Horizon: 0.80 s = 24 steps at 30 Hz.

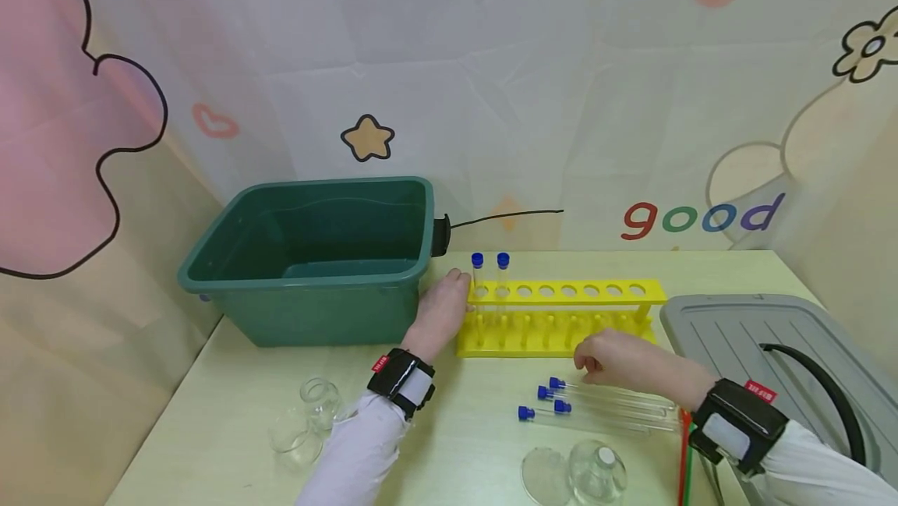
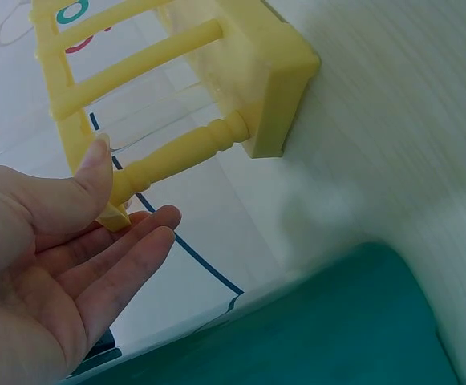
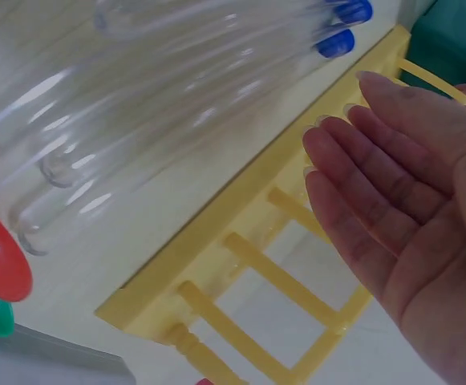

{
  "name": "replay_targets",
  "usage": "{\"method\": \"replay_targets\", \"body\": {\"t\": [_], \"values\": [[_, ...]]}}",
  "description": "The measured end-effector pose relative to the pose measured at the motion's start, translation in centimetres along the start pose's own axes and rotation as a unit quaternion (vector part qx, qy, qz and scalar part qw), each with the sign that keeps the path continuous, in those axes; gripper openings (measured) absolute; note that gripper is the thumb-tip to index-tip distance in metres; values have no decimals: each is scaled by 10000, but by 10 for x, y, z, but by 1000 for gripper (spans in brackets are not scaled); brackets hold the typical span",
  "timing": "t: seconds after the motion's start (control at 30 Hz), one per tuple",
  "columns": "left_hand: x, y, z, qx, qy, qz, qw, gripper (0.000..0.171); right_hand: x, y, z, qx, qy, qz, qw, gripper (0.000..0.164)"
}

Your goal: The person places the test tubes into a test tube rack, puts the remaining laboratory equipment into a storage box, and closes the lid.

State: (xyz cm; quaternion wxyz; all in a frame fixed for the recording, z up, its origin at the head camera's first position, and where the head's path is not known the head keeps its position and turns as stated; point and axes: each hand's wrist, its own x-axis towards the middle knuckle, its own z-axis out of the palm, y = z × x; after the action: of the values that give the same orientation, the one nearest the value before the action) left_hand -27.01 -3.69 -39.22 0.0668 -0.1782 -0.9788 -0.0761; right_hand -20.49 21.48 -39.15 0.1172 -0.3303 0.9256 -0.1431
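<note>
A yellow test tube rack point(image 1: 515, 352) stands near the back of the table, with two blue-capped test tubes point(image 1: 503, 263) upright at its left end. My left hand point(image 1: 443, 305) grips that end; in the left wrist view the thumb and fingers lie on either side of the rack's top rail point(image 2: 76, 132). In front of the rack hovers my right hand point(image 1: 624, 362), fingers loosely bent and holding nothing, as the right wrist view of the hand point(image 3: 413, 184) shows. Several capped test tubes point(image 1: 610, 415) lie sideways on the table just below it.
A deep green tub point(image 1: 330, 311) is left of the rack. A grey lid point(image 1: 744, 327) with a black handle lies right. Glass beakers point(image 1: 298, 444) stand front left; a round glass dish point(image 1: 546, 476) and glass bottle point(image 1: 596, 479) sit in front. Red point(image 3: 4, 257) and green rounded ends show beside the tubes.
</note>
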Motion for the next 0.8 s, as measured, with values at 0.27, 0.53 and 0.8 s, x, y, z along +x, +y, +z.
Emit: {"method": "replay_targets", "body": {"t": [0.27,0.53,0.8], "values": [[0,1,-1,3,-11,25,10000,41,2,9,10,-1,-127,199,9997,15],[0,-1,-1,-28,-2,65,10000,41,5,11,12,-201,-95,120,9997,14],[0,-1,-1,-25,-12,41,10000,42,9,12,16,-96,-204,287,9993,13]]}}
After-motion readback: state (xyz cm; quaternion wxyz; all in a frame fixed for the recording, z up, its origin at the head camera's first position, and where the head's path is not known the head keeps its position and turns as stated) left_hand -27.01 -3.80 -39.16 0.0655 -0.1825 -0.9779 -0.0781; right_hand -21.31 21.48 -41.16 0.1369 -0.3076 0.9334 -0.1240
